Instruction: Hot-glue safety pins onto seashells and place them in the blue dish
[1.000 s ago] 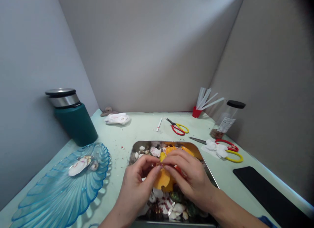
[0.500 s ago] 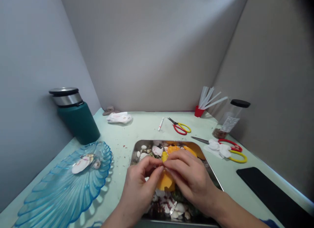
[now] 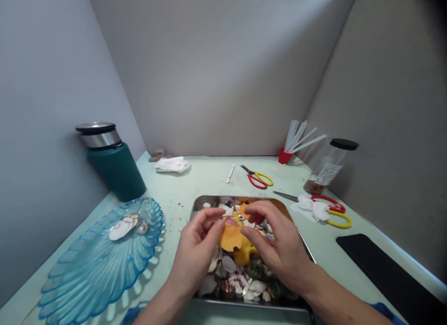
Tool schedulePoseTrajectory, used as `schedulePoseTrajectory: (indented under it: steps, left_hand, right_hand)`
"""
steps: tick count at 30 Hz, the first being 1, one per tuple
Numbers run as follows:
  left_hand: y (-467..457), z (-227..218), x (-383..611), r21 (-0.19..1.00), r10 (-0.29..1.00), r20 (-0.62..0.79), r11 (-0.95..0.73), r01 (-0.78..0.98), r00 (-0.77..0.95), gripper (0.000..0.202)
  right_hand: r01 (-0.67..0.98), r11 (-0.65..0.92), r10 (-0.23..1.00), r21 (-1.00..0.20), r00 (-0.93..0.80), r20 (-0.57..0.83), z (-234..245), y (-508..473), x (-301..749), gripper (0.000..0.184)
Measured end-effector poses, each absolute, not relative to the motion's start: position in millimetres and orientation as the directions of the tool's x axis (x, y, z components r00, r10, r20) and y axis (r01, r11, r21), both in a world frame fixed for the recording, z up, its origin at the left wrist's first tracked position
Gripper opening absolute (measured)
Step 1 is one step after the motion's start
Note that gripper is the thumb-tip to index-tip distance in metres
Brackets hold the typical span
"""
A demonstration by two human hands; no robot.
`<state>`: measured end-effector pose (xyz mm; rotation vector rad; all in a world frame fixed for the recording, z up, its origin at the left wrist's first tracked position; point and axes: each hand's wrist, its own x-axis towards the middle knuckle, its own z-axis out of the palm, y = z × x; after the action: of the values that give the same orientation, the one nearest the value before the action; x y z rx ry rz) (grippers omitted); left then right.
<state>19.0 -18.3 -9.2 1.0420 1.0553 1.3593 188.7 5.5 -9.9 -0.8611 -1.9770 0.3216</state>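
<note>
Over the tray, an orange scallop shell [image 3: 231, 237] hangs with its ribbed fan side down. My left hand [image 3: 199, 239] pinches it at the upper left between thumb and fingers. A slim silver metal piece [image 3: 232, 217], like a safety pin, lies across the top of the shell and runs into the left fingertips. My right hand [image 3: 279, 241] is just to the right, thumb and index finger apart around the metal piece's right end. Whether its thumb touches the shell edge I cannot tell. Beneath is a yellow piece with dark spots [image 3: 246, 251].
A metal tray [image 3: 249, 304] holds many shells. To the left are a blue shell-shaped dish [image 3: 101, 274] and a green bottle [image 3: 120, 171]. Two scissors [image 3: 258, 179] with red and yellow handles, a capped jar [image 3: 326, 171], a red cup of white strips [image 3: 284, 156] and a black slab [image 3: 377, 264] stand or lie around.
My right fingers have come away from the shell and spread apart. The orange shell has risen, showing the silver piece at its top. The view has shifted slightly.
</note>
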Motion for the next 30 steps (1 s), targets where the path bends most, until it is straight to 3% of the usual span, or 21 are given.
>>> schedulePoseTrajectory:
  steps: [6, 12, 17, 20, 25, 28, 30]
  left_hand:
    - [-19.0, -10.4, 17.1, 0.963, 0.997, 0.048, -0.063, -0.261, -0.061, 0.021]
    - [-16.1, -9.3, 19.3, 0.975, 1.000, -0.010, 0.006, -0.222, -0.019, 0.020]
    - [-17.1, -8.9, 16.9, 0.899, 0.993, -0.065, 0.102, -0.425, 0.101, 0.018]
    - [-20.0, -8.0, 15.9, 0.843, 0.970, -0.075, 0.185, -0.505, 0.231, 0.030]
    - [-21.1, -9.5, 15.3, 0.832, 0.919, -0.086, 0.279, -0.480, 0.384, 0.041]
    - [-19.4, -11.1, 16.3, 0.859, 0.902, -0.114, 0.300, -0.414, 0.417, 0.040]
    - [-17.9, -11.2, 17.0, 0.893, 0.931, -0.142, 0.267, -0.363, 0.336, 0.036]
  right_hand:
    - [0.492, 0.720, 0.693, -0.489, -0.488, 0.531, -13.7, 5.7, 187.0, 0.022]
    - [0.510, 0.708, 0.704, -0.489, -0.453, 0.547, -13.9, 5.1, 187.1, 0.025]
    - [0.257, 0.813, 0.557, -0.523, -0.602, 0.571, -8.0, 3.9, 190.6, 0.019]
    - [0.208, 0.797, 0.576, -0.567, -0.545, 0.610, -6.4, 3.7, 192.4, 0.012]
    - [0.148, 0.727, 0.629, -0.671, -0.536, 0.563, -3.4, 4.1, 193.7, 0.021]
    - [0.080, 0.688, 0.638, -0.721, -0.539, 0.549, -1.7, 3.8, 194.1, 0.009]
    - [0.072, 0.651, 0.668, -0.756, -0.527, 0.525, -1.9, 3.7, 194.1, 0.005]
